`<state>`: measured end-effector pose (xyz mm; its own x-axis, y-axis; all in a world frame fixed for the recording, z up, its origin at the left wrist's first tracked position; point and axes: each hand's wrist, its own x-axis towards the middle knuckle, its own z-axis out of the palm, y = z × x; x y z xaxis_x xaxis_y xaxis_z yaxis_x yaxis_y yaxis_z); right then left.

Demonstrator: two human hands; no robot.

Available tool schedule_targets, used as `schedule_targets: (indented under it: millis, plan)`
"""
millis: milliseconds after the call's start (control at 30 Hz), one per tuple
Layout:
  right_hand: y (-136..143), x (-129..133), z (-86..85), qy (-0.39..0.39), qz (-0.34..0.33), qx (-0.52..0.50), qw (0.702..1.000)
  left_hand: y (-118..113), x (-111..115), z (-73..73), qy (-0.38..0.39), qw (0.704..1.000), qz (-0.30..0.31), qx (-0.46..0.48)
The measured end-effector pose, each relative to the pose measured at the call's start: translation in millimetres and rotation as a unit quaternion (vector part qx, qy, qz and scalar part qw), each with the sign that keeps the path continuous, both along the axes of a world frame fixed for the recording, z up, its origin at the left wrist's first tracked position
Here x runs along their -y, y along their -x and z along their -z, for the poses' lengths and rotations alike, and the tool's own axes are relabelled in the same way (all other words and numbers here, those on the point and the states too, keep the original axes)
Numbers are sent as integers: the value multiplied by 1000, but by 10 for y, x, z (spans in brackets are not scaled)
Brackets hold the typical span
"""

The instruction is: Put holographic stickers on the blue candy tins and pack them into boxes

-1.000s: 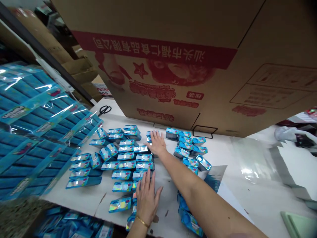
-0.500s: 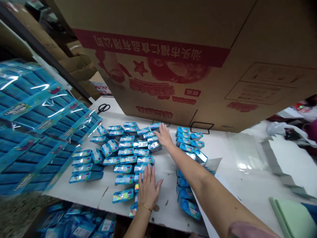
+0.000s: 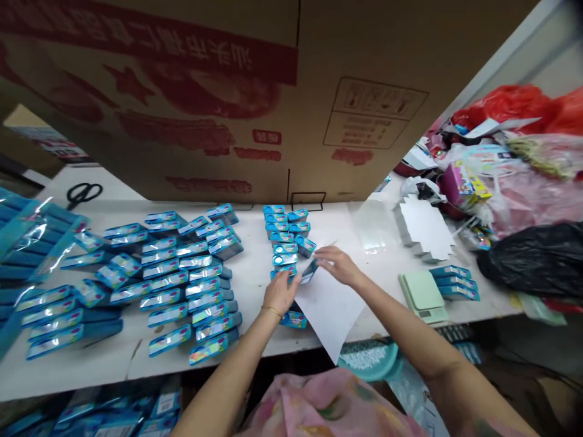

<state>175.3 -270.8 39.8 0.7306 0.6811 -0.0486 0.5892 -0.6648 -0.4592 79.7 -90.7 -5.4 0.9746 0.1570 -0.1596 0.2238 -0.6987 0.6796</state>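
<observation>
A small blue box (image 3: pixel 310 272) is tilted between my two hands above a white sheet of paper (image 3: pixel 336 306). My left hand (image 3: pixel 279 294) is closed at its left side, the thumb against the box. At its upper end my right hand (image 3: pixel 339 264) pinches with bent fingers beside a pale flap or edge, too blurred to tell which. A row of blue boxes (image 3: pixel 276 219) stands just beyond my hands. Another blue box (image 3: pixel 294 320) shows below my left wrist. To the left stands a large group of blue boxes (image 3: pixel 160 265).
A big cardboard carton (image 3: pixel 255 121) borders the table's back. Scissors (image 3: pixel 84 193) lie at the far left. On the right are a pale green scale (image 3: pixel 421 291), a stack of white card (image 3: pixel 423 224) and stacked blue boxes (image 3: pixel 455 283). A turquoise basin (image 3: pixel 389 362) is below the table edge.
The view has turned right. Both hands have left the large group of boxes, where they lay spread, and have come together at a single blue box by the paper sheet.
</observation>
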Motion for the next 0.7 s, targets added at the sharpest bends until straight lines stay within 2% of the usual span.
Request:
schedule_targets:
  millis: [100, 167, 233, 300, 367, 467, 600, 700]
  plan:
    - [123, -40, 146, 47, -124, -13, 991, -12, 66, 157, 94, 993, -51, -51]
    - [222, 21, 287, 70, -144, -22, 987, 41, 95, 280, 194, 973, -91, -89]
    - [342, 117, 459, 70, -139, -35, 987, 67, 158, 347, 244, 956, -119, -115]
    - [454, 203, 620, 53, -132, -47, 989, 40, 248, 343, 221, 962, -111, -120]
    - [518, 253, 724, 24, -118, -51, 991, -21, 340, 296, 167, 976, -73, -123]
    - [475, 252, 747, 2, -87, -29, 996, -101, 447, 247, 113, 986, -23, -123]
    - [235, 146, 706, 79, -148, -6, 986, -103, 493, 298, 109, 990, -21, -90]
    - [82, 75, 790, 153, -189, -43, 969, -3, 412, 308, 126, 990, -53, -34]
